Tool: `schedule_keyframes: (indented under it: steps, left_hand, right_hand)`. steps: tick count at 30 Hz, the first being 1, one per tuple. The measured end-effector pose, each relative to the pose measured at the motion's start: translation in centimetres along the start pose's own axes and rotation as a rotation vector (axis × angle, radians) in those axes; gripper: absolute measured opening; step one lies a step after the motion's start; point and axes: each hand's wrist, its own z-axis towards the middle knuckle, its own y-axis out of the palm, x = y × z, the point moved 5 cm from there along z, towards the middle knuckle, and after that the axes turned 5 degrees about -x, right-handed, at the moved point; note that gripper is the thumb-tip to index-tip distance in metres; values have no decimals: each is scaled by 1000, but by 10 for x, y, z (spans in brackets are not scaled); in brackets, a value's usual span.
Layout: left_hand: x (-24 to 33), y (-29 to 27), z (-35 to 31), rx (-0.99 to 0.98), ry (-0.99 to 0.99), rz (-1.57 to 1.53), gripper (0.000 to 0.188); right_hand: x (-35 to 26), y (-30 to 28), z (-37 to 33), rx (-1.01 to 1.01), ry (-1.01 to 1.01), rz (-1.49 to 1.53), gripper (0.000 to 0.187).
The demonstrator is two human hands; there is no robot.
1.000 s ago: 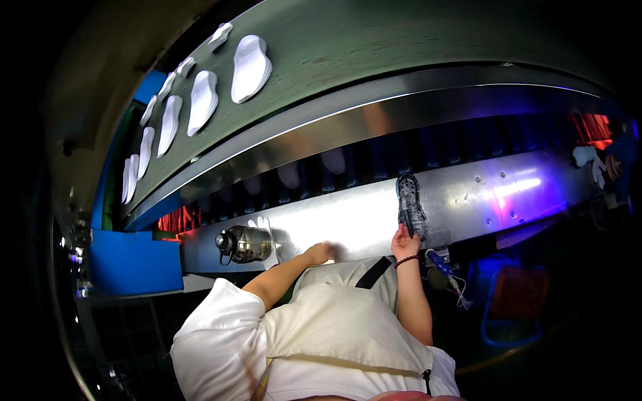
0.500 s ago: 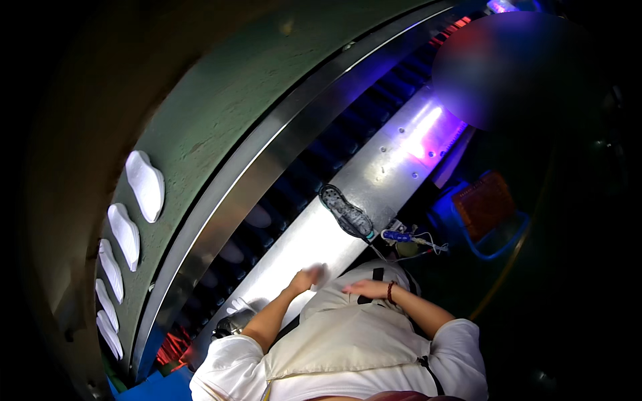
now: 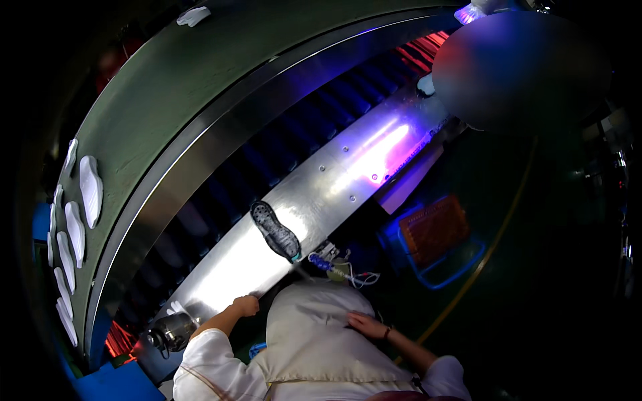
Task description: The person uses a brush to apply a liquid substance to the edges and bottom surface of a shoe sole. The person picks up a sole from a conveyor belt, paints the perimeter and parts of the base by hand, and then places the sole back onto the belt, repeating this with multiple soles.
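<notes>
A dark shoe sole (image 3: 275, 230) with a speckled grey inside and a teal tip lies slantwise across the metal bench (image 3: 314, 194). My left hand (image 3: 246, 305) is closed at the bench's near edge, close to the brightly lit stretch; its fingers hide whatever may be in it. Resting on the pale cloth (image 3: 321, 341) over my lap, my right hand (image 3: 366, 325) has its fingers stretched out and holds nothing. A blue-handled tool (image 3: 319, 262) with a white cord sits just off the bench edge near the sole's teal end.
Several white sole pieces (image 3: 75, 234) lie on the green belt (image 3: 167, 87) at the left. A dark metal pot-like object (image 3: 172, 332) stands at the bench's near end. To the right is a blue-framed stool (image 3: 438, 230) with a brown seat. Purple light glows on the bench's far part.
The view has swung, so the bench and sole sit further left. My left hand has moved to the bench edge, away from my lap; my right hand now lies flatter on the cloth.
</notes>
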Motion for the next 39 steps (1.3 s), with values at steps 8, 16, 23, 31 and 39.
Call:
schedule_keyframes:
  steps: [8, 16, 23, 31, 39]
  left_hand:
    - [15, -23, 20, -388, 42, -115, 38]
    - [11, -28, 22, -502, -12, -94, 42]
    - [11, -30, 18, -481, 36, -40, 34]
    - [10, -29, 14, -427, 64, -117, 30]
    - [3, -6, 34, -410, 44, -66, 28]
  right_hand:
    - [147, 53, -34, -185, 421, -210, 83]
    - [144, 69, -42, 38, 352, -189, 86]
    - [136, 74, -36, 98, 407, -147, 84]
    - [128, 67, -24, 113, 402, -161, 86]
    - [153, 59, -14, 76, 385, -67, 77]
